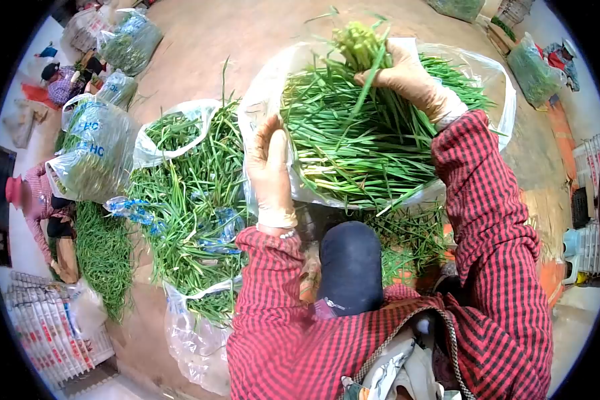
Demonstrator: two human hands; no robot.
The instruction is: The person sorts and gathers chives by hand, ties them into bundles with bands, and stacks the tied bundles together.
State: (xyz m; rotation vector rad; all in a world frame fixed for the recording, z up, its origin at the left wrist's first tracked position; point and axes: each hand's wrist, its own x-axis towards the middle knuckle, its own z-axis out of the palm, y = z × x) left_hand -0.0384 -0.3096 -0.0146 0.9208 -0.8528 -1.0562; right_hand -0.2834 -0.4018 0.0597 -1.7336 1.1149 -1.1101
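Observation:
A large clear plastic bag (pixel 508 113) lies open before me, filled with long green chives (pixel 360 143) that look like garlic chives. My right hand (pixel 413 83), in a pale glove, is closed around a bunch of chives (pixel 357 47) above the bag's far side, its cut pale ends pointing up and away. Also gloved, my left hand (pixel 271 173) grips the bag's left rim between thumb and fingers. Part of the right hand's bunch merges with the greens below, so its lower end is hard to make out.
Loose chives (pixel 187 187) spill over another bag on my left. Packed bags (pixel 97 147) stand farther left, near two seated people (pixel 37 200). Stacked white crates (pixel 60 333) sit at lower left. My knee (pixel 350 267) is just below the bag; scraps (pixel 413 240) lie beside it.

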